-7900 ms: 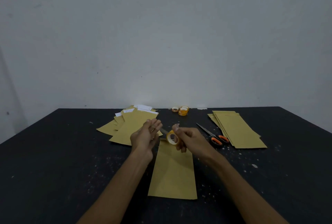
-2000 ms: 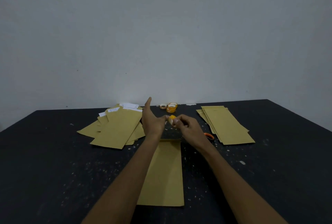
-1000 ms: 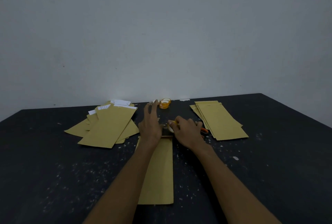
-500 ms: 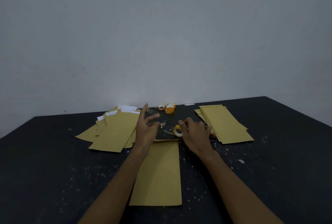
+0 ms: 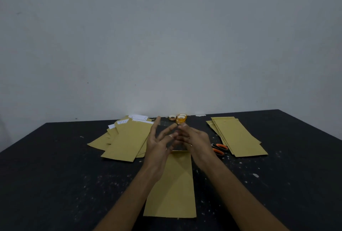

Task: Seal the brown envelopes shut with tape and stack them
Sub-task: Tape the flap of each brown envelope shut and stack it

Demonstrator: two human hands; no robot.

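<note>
One brown envelope lies lengthwise on the black table in front of me. Both hands hover above its far end. My left hand has its fingers spread and straight, and a short strip of clear tape sticks to its index fingertip. My right hand has its fingers curled and holds the strip's other end. A loose pile of brown envelopes with white paper showing lies at the left. A neater stack of brown envelopes lies at the right.
Orange-handled scissors lie between my right hand and the right stack. Two tape rolls stand by the wall at the table's far edge. White specks dot the table. A bare wall rises behind.
My right hand no longer shows the tape roll it held; both hands have risen off the table and come together over the envelope's top, with the cut strip stretched between them.
</note>
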